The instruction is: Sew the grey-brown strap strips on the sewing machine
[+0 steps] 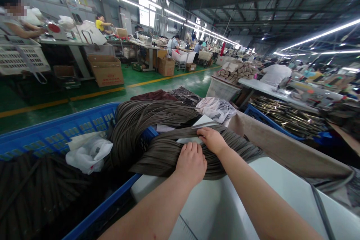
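A thick bundle of grey-brown straps (168,150) lies across the far edge of a white table (225,202) and drapes over into a blue plastic crate (56,131). My left hand (192,162) rests on top of the bundle with its fingers curled down into the straps. Just beyond it, my right hand (212,139) presses on the same bundle, fingers closed over the strands near a white sheet (202,122). Both forearms reach in from the bottom of the view.
The blue crate holds dark straps (28,191) and a white plastic bag (88,153). A second blue crate of strips (287,118) stands at right behind a tan cloth (281,146). Cardboard boxes (107,70), worktables and seated people fill the green-floored hall beyond.
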Tool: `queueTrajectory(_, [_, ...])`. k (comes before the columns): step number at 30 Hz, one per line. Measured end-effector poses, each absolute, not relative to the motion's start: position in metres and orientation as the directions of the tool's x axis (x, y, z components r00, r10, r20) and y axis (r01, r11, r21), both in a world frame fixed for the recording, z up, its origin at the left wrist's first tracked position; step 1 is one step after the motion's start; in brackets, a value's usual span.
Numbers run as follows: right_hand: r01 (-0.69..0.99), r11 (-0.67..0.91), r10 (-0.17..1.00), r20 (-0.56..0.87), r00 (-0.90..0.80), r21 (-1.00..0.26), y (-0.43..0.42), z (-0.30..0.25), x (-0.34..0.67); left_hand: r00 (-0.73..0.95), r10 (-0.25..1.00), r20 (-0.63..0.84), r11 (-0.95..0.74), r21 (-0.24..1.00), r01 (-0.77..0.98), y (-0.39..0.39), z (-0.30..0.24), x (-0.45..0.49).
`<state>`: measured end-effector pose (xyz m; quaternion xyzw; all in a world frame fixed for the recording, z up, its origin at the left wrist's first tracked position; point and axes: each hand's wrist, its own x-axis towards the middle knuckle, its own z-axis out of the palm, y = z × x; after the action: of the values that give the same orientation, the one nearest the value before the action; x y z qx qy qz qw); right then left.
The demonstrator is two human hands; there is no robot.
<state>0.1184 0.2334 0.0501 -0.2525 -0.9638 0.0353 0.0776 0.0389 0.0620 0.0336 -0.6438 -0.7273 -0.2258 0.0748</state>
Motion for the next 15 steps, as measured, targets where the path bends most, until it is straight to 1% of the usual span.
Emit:
queueTrajectory(11, [0.447, 0.86, 0.495, 0.187, -0.849, -0.247, 0.24, 0.04, 0.124, -0.166, 0.903, 0.397, 0.069, 0.248, 0.966, 0.062, 0.034, 0.039])
queueTrajectory(15, [0.428, 0.857, 0.492, 0.206, -0.846, -0.287, 0.241, 0.038, 0.123, -0.156, 0.899, 0.41, 0.061, 0.235, 0.97, 0.061, 0.034, 0.039])
